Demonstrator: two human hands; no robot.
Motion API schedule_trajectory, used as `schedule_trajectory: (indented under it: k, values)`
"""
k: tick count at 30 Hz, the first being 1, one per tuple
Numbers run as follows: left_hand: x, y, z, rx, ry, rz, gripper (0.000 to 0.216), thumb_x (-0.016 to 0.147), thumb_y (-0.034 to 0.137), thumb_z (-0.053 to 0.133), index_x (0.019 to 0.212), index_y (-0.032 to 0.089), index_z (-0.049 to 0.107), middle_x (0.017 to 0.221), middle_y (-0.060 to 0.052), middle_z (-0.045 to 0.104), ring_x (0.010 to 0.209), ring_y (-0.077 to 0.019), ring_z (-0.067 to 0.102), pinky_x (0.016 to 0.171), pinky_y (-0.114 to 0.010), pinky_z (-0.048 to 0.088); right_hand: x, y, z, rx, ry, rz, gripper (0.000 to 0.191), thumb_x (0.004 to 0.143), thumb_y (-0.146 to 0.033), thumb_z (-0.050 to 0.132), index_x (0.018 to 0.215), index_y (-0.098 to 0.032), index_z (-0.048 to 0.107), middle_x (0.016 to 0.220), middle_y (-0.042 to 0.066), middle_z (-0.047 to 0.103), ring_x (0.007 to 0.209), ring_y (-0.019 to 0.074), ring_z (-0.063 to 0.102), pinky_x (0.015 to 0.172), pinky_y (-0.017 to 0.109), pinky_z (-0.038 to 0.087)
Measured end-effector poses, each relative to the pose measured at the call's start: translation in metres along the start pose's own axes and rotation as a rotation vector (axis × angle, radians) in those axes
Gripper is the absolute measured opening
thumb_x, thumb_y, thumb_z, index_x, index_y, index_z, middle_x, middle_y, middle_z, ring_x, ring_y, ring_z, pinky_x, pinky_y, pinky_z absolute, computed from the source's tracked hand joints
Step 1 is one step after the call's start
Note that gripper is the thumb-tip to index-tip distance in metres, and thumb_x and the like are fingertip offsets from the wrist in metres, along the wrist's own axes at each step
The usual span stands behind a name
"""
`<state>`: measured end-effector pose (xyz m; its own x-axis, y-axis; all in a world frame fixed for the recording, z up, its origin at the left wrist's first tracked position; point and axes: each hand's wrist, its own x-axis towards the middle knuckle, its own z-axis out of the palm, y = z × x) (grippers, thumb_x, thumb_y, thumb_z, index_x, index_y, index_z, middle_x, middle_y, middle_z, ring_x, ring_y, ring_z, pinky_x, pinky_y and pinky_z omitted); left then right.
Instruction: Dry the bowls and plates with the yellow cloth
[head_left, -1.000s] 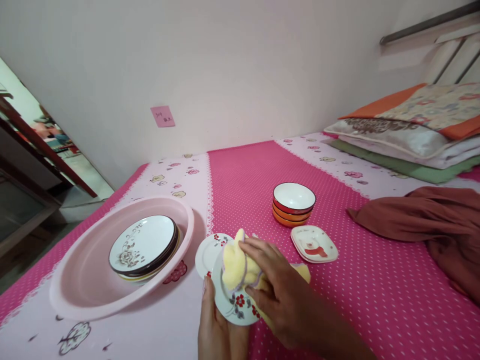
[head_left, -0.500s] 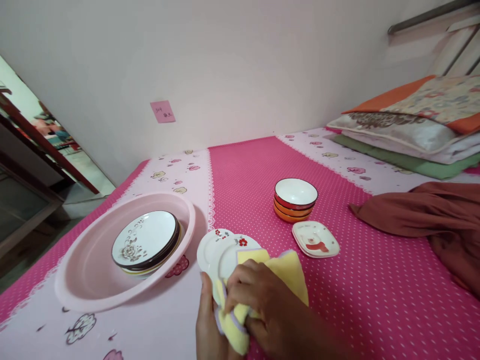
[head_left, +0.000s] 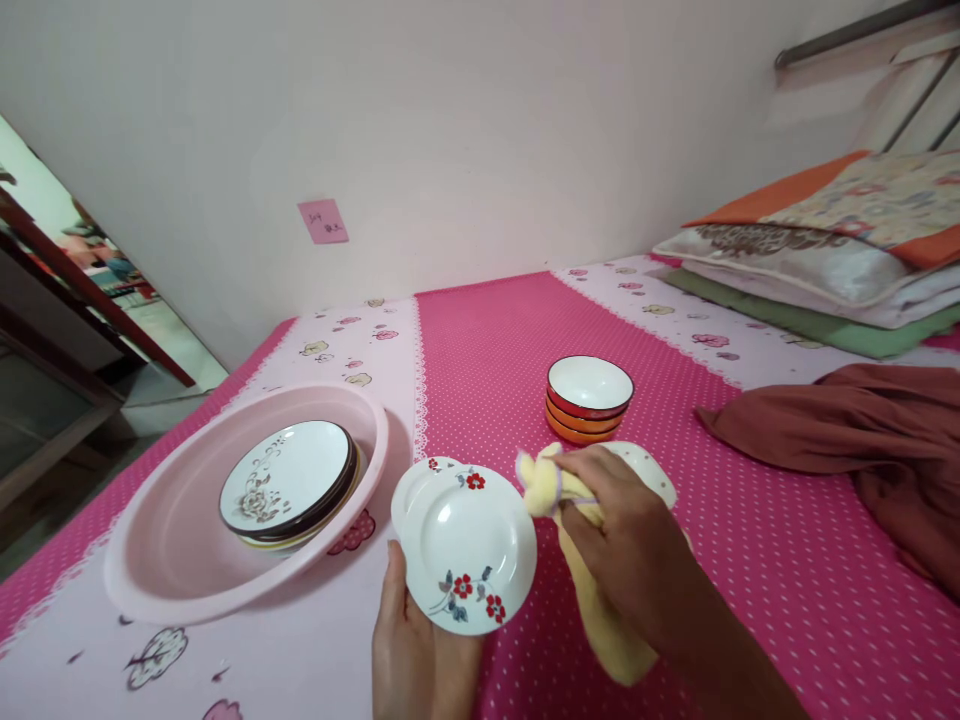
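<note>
A round white plate (head_left: 474, 545) with red flowers and grey leaves rests in my left hand (head_left: 412, 630), its thumb at the left edge and the other fingers hidden underneath. Behind it, a second white plate (head_left: 409, 488) with a similar flower shows only its upper left part; whether it is held or lies on the cloth I cannot tell. My right hand (head_left: 626, 545) is closed on a bunched yellow cloth (head_left: 600, 610) with a lilac edge, to the right of the plate and apart from it. That hand partly covers the small squarish dishes (head_left: 646, 470).
A pink basin (head_left: 161, 540) on the left holds stacked plates (head_left: 289, 475). Stacked bowls (head_left: 589, 400), red and orange outside, stand on the pink bedspread (head_left: 487, 350). Folded bedding (head_left: 817, 265) and a brown-red cloth (head_left: 847, 420) lie on the right.
My right hand has lifted the yellow cloth off the plate and moved right, over the squarish dishes. The plate's face is now uncovered; my left hand has shifted slightly.
</note>
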<state>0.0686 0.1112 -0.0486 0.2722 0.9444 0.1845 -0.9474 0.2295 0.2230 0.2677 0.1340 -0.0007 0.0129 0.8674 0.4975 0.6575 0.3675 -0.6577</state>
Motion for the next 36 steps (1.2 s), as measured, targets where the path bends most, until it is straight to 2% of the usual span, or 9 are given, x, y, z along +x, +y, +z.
schedule_trajectory:
  k: [3, 7, 10, 13, 17, 20, 26, 30, 36]
  values:
    - [-0.002, -0.001, -0.003, 0.003, 0.026, 0.007, 0.058, 0.112, 0.052, 0.026, 0.145, 0.024, 0.064, 0.152, -0.009, 0.058, 0.142, -0.0288, 0.056, 0.129, -0.046, 0.022, -0.001, -0.008, 0.001, 0.032, 0.11, 0.058, 0.021, 0.094, -0.023, 0.058, 0.113, -0.021, 0.066, 0.106, 0.008, 0.07, 0.1, 0.0276, 0.065, 0.088, 0.041, 0.051]
    - [-0.005, -0.009, -0.008, 0.063, 0.08, -0.02, 0.055, 0.112, 0.046, 0.029, 0.145, 0.022, 0.065, 0.151, -0.012, 0.06, 0.142, -0.0313, 0.056, 0.129, -0.049, 0.021, -0.007, -0.025, 0.015, 0.187, 0.045, 0.101, 0.024, 0.096, -0.024, 0.057, 0.119, -0.022, 0.064, 0.111, 0.009, 0.069, 0.104, 0.0265, 0.067, 0.09, 0.04, 0.055]
    - [-0.006, -0.011, -0.013, 0.095, 0.143, -0.034, 0.051, 0.111, 0.04, 0.034, 0.139, 0.022, 0.072, 0.143, -0.012, 0.069, 0.136, -0.0315, 0.063, 0.128, -0.048, 0.027, -0.014, -0.035, 0.03, 0.29, -0.105, 0.042, 0.044, 0.093, -0.022, 0.063, 0.137, -0.022, 0.058, 0.133, 0.012, 0.064, 0.127, 0.0285, 0.06, 0.109, 0.044, 0.05]
    - [-0.009, -0.005, -0.021, 0.114, 0.26, -0.056, 0.048, 0.109, 0.032, 0.036, 0.126, 0.022, 0.08, 0.129, -0.01, 0.079, 0.129, -0.0301, 0.068, 0.123, -0.045, 0.038, -0.018, -0.044, 0.038, 0.36, -0.368, -0.043, 0.062, 0.084, -0.01, 0.066, 0.143, -0.026, 0.058, 0.144, 0.008, 0.06, 0.136, 0.0256, 0.055, 0.118, 0.04, 0.042]
    - [-0.014, 0.009, -0.029, 0.16, 0.316, -0.114, 0.049, 0.108, 0.037, 0.036, 0.131, 0.024, 0.077, 0.103, -0.005, 0.085, 0.115, -0.029, 0.076, 0.111, -0.04, 0.052, -0.019, -0.05, 0.035, 0.375, -0.651, -0.114, 0.056, 0.076, 0.001, 0.062, 0.122, -0.029, 0.074, 0.123, 0.002, 0.069, 0.118, 0.0207, 0.063, 0.104, 0.031, 0.048]
    - [-0.014, 0.015, -0.026, 0.163, 0.315, -0.125, 0.052, 0.109, 0.041, 0.035, 0.141, 0.02, 0.07, 0.112, -0.008, 0.084, 0.122, -0.03, 0.073, 0.115, -0.041, 0.049, -0.02, -0.046, 0.028, 0.353, -0.726, -0.138, 0.047, 0.072, 0.003, 0.06, 0.103, -0.026, 0.079, 0.11, 0.002, 0.072, 0.106, 0.0188, 0.066, 0.092, 0.026, 0.049]
    - [-0.008, 0.019, -0.02, 0.082, 0.113, 0.046, 0.056, 0.111, 0.049, 0.031, 0.146, 0.021, 0.065, 0.149, -0.015, 0.062, 0.139, -0.0314, 0.06, 0.128, -0.049, 0.028, -0.015, -0.019, 0.011, 0.215, -0.589, 0.006, 0.043, 0.07, 0.007, 0.051, 0.094, -0.021, 0.072, 0.098, 0.003, 0.07, 0.091, 0.0192, 0.064, 0.084, 0.03, 0.047]
    - [-0.008, 0.021, -0.024, 0.011, 0.032, 0.023, 0.056, 0.112, 0.049, 0.025, 0.151, 0.024, 0.058, 0.154, -0.012, 0.055, 0.143, -0.0305, 0.053, 0.129, -0.048, 0.02, -0.007, 0.002, 0.006, -0.03, -0.44, 0.08, 0.026, 0.081, 0.003, 0.05, 0.084, -0.02, 0.062, 0.095, 0.005, 0.065, 0.09, 0.0223, 0.06, 0.083, 0.035, 0.044]
    - [-0.007, 0.02, -0.017, -0.047, -0.093, -0.004, 0.061, 0.111, 0.052, 0.018, 0.15, 0.025, 0.057, 0.154, -0.009, 0.051, 0.145, -0.0271, 0.051, 0.129, -0.045, 0.017, -0.004, 0.017, 0.016, -0.168, -0.356, 0.212, 0.019, 0.093, -0.003, 0.048, 0.096, -0.016, 0.061, 0.099, 0.011, 0.067, 0.093, 0.0265, 0.063, 0.086, 0.04, 0.046]
